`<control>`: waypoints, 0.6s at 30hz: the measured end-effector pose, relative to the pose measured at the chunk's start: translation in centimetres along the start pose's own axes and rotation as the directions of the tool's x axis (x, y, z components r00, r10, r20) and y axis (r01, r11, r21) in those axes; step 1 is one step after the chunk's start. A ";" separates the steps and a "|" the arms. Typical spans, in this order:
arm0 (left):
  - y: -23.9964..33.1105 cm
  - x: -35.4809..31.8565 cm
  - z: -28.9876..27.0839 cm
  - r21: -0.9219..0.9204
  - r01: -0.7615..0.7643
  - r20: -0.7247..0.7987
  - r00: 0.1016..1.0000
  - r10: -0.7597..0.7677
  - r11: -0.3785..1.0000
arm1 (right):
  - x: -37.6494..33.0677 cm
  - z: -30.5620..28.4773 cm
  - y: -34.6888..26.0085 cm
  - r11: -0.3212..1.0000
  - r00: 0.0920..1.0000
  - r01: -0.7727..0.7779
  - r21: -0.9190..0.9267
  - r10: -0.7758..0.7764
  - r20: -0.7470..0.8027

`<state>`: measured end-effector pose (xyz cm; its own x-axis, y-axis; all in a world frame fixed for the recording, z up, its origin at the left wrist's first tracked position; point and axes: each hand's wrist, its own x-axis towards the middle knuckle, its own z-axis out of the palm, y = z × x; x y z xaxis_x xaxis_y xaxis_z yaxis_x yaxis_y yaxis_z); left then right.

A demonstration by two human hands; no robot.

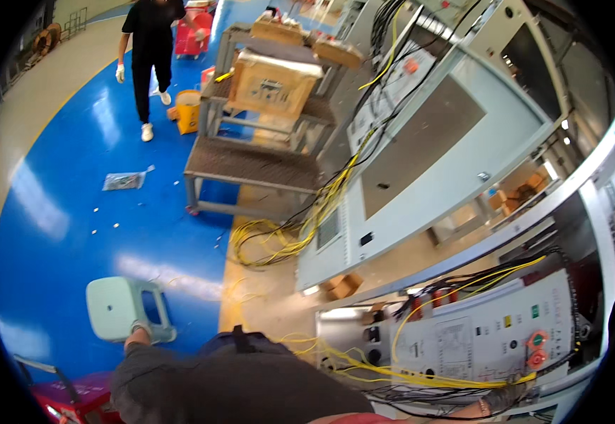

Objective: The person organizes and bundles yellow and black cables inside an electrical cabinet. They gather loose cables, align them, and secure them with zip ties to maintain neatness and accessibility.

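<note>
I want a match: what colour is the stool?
The stool is pale green, best seen in the head view.

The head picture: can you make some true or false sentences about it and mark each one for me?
1. The stool is pale green. True.

2. The right hand is up at the wooden box. False: it is low in the picture, by the yellow wires.

3. The floor around the stool is red. False: it is blue.

4. The other person wears white shoes. True.

5. A yellow bucket stands near that person. True.
</note>
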<state>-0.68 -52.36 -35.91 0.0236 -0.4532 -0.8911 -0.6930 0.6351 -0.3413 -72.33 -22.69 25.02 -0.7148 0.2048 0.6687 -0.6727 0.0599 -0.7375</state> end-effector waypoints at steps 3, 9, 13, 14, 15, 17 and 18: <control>3.2 0.4 -2.0 0.028 -0.013 -0.005 1.000 0.013 1.000 | 0.4 0.0 -0.6 1.000 1.000 0.015 -0.028 -0.015 -0.006; 15.9 1.2 -25.6 0.234 -0.482 -0.543 0.655 0.525 0.844 | 0.3 1.1 -0.2 1.000 1.000 0.020 0.008 -0.020 0.005; 19.0 -12.2 -38.6 -0.511 -0.777 -0.715 0.622 0.319 0.368 | -0.1 0.3 0.9 1.000 1.000 0.012 0.006 -0.012 -0.006; 19.3 -16.2 -40.4 -0.477 -0.788 -0.690 0.611 0.389 0.391 | -0.2 -0.2 1.3 1.000 1.000 -0.001 0.006 0.001 -0.003; 20.1 -18.1 -41.6 -0.441 -0.800 -0.660 0.597 0.457 0.408 | -0.3 -0.2 1.8 1.000 1.000 -0.008 0.016 0.008 -0.005; 22.4 -19.9 -41.7 -0.167 -0.895 -0.746 0.389 0.541 0.414 | 0.3 -1.2 1.2 1.000 1.000 0.003 0.012 -0.003 0.004; 23.0 -20.6 -41.3 -0.211 -0.894 -0.705 0.419 0.572 0.394 | 0.4 -1.4 1.6 1.000 1.000 -0.002 0.023 0.002 0.001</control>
<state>-46.89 -54.25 -13.00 -0.8948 -0.2678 -0.3573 -0.4465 0.5238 0.7255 -73.35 -21.12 23.97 -0.7162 0.2043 0.6673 -0.6755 0.0373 -0.7365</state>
